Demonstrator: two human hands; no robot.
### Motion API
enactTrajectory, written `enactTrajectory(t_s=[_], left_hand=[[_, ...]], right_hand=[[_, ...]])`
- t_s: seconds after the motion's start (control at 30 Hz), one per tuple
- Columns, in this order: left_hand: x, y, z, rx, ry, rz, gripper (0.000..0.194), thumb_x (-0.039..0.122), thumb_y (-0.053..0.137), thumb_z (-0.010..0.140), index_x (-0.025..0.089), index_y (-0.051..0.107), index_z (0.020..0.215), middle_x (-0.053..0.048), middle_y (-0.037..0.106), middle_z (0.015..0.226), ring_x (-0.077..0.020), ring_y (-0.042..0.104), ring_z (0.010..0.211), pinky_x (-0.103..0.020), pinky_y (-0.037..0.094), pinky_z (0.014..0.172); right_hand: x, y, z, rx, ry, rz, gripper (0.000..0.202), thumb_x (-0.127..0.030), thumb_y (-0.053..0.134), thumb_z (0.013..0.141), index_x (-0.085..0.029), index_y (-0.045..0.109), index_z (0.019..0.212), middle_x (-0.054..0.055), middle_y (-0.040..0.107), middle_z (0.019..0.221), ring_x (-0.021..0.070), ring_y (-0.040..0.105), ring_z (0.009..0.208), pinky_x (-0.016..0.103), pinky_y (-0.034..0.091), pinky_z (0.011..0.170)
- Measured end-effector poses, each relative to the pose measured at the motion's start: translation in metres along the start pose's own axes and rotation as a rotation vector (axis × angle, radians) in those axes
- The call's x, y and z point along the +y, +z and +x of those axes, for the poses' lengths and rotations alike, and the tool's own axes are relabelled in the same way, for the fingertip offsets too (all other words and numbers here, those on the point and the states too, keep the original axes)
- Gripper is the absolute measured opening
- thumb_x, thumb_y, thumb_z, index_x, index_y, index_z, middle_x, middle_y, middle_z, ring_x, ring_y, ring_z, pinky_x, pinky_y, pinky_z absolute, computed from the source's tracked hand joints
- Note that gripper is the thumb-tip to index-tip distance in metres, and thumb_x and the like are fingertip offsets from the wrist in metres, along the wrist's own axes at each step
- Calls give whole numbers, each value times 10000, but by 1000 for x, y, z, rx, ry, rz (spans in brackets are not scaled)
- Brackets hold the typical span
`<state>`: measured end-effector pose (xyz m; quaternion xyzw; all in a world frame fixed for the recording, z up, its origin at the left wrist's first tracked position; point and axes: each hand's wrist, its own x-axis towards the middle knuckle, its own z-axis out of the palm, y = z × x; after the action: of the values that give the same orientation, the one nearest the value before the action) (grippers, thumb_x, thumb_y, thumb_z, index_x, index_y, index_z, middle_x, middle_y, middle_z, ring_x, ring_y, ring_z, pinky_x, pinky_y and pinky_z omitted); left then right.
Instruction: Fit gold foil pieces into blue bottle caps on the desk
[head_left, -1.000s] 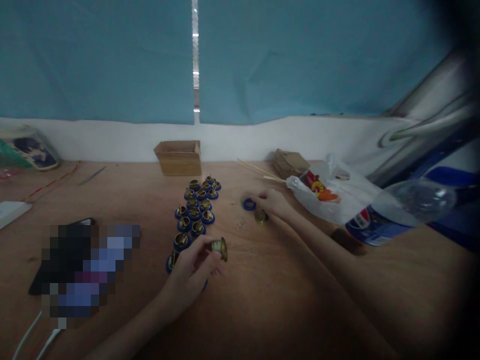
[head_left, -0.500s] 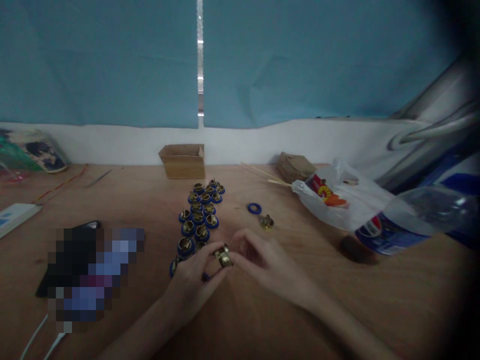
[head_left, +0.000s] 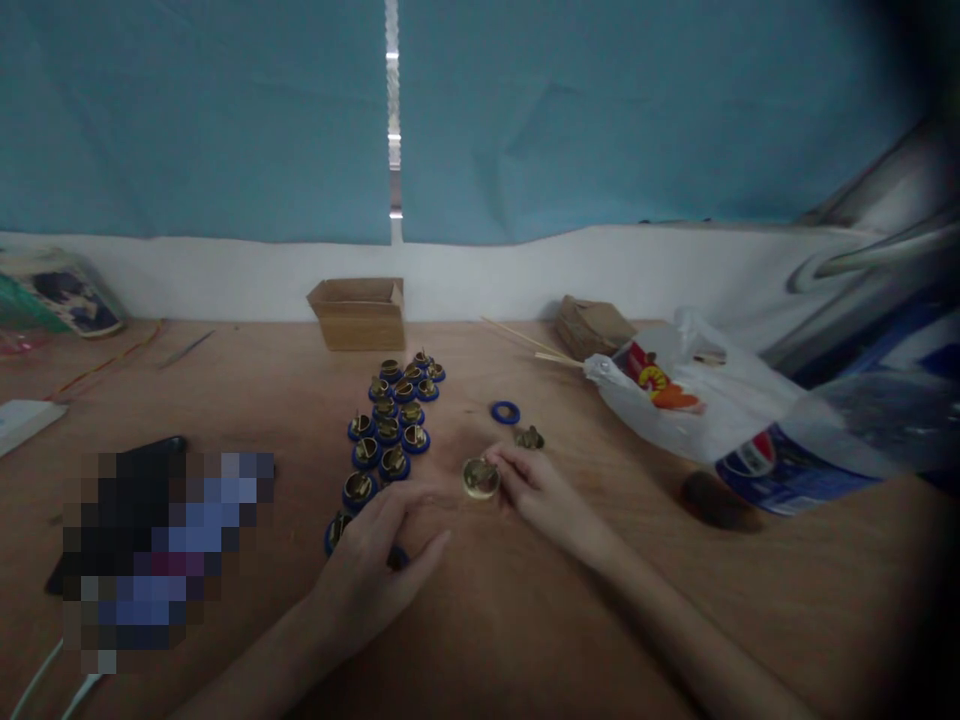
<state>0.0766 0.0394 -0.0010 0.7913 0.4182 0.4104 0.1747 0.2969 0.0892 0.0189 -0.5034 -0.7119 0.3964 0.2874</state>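
Brass glints dully between our hands: our right hand [head_left: 540,490] pinches a small round brass cap [head_left: 480,477] at its rim with thumb and forefinger, holding it just over the table [head_left: 570,620], open side up so the hollow faces us. Our left hand [head_left: 375,560] lies flat, fingers loosely together, with a dark blue ring [head_left: 396,556] under them, pinned against the wood so it cannot roll. Beside that hand run rows of finished pieces [head_left: 390,425], each a shiny brass cup seated in a matte blue collar, lined up close so they stay upright. A loose blue ring [head_left: 505,411] and a second brass part [head_left: 529,437] wait just beyond the right hand, within easy reach. Farther back stands a cardboard box [head_left: 358,312], open-topped; a crinkled plastic bag [head_left: 690,400] slumps to the right.
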Motion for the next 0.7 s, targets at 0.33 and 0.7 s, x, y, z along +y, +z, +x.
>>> enactTrajectory(t_s=[0.33,0.7], left_hand=[[3,2,-3,-128,53,45,153,104,577,853,195,569,976,-43,645,927,-199,616,884,-357,522,787],[-6,-9,8,83,-66,315,138,96,552,831,185,578,932,-61,653,907,-243,575,907,-411,465,824]], right_hand=[[26,-93,-9,38,224,-556,203,-272,515,849,-200,632,700,1,625,582,158,581,521,242,363,475],[-12,8,-12,475,-232,-472,183,-260,458,929,-190,577,808,4,607,643,140,571,545,243,382,545]])
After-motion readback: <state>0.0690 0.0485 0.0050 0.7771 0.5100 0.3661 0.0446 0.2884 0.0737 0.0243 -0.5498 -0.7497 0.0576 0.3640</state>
